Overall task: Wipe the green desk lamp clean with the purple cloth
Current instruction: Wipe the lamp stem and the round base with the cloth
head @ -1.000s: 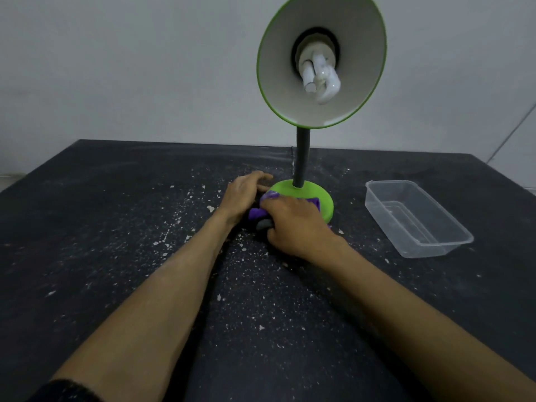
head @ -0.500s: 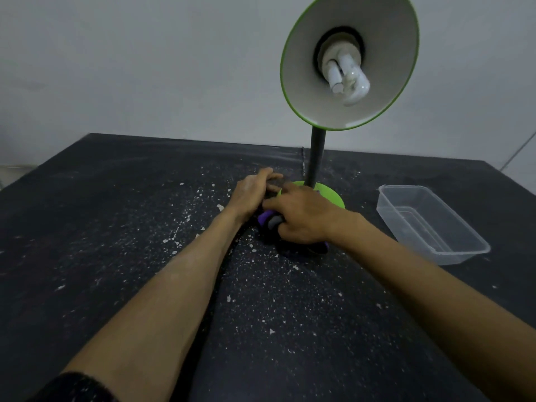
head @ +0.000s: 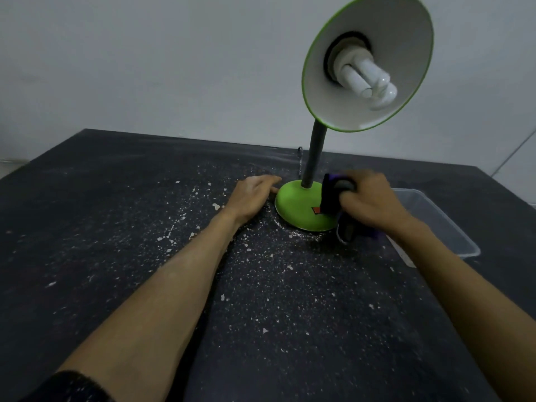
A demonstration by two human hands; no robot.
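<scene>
Right of centre, the purple cloth is clamped in the grip of the right hand against the base of the green desk lamp, which is touched at its left edge by the straight-fingered left hand.

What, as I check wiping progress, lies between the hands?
Head view: the lamp base, left hand at its edge, right hand holding the cloth on it.

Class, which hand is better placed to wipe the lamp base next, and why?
Right: the right hand grips the purple cloth on the lamp base; the left hand, bare, rests beside it.
</scene>
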